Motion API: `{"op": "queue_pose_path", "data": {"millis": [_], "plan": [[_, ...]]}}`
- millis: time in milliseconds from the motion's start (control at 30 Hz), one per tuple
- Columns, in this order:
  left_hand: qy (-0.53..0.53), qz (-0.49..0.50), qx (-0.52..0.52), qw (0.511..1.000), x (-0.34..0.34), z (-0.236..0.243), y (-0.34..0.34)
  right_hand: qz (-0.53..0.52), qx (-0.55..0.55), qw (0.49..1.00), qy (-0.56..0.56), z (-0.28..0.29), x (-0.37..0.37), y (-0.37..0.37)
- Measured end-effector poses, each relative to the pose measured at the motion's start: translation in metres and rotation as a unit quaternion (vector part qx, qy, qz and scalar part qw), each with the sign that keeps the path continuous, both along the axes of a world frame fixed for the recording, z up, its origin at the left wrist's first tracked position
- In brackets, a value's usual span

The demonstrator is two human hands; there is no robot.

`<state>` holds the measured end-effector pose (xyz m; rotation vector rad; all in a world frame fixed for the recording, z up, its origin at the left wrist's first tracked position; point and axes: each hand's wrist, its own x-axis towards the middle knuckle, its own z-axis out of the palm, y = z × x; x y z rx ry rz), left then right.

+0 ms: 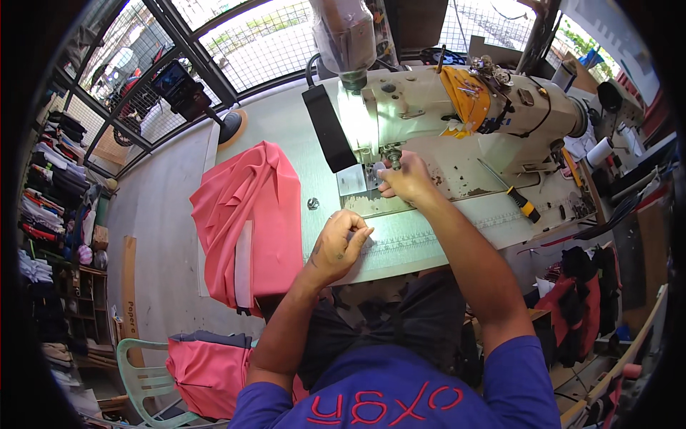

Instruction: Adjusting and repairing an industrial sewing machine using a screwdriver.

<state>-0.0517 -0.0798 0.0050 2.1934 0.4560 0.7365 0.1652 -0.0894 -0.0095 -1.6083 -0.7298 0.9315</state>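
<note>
My right hand (409, 179) reaches under the head of a white sewing machine (414, 96). Its fingers are closed beside the presser foot and the shiny slide plate (351, 180); whatever they grip is hidden. Near the table's front edge, my left hand (339, 247) is curled with thumb against forefinger, and anything in that pinch is too small to make out. A small round metal part, like a bobbin case (313, 204), lies just beyond my left hand. Coral-pink fabric (275, 222) is heaped to the left, with a pale strip along it.
A yellow-and-black screwdriver (525, 205) lies on the right of the machine bed. A black box-shaped lamp or device (329, 129) hangs left of the needle. A green plastic chair (136, 365) bears more pink cloth (207, 379). Shelves of folded garments (50, 186) stand far left.
</note>
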Motion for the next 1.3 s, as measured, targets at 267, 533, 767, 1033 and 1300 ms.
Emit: {"op": "queue_pose_path", "data": {"millis": [267,533,767,1033,1300], "plan": [[0.018,-0.009,0.148,0.989,-0.001,0.012,0.02,0.001,0.011,0.934,-0.358,0.004,0.008,-0.014],[0.132,0.055,0.163,0.976,0.046,0.011,0.079,0.041,-0.062,0.922,-0.38,0.014,-0.006,-0.027],[0.238,0.054,0.097,0.965,0.057,0.014,0.074,0.017,0.003,0.903,-0.429,0.003,-0.004,-0.031],[0.266,0.07,0.059,0.96,0.063,0.022,0.063,0.032,0.016,0.896,-0.442,0.0,0.004,-0.032],[0.203,0.061,0.112,0.971,0.056,0.016,0.071,-0.093,0.06,0.911,-0.396,0.025,0.077,-0.117]]}}
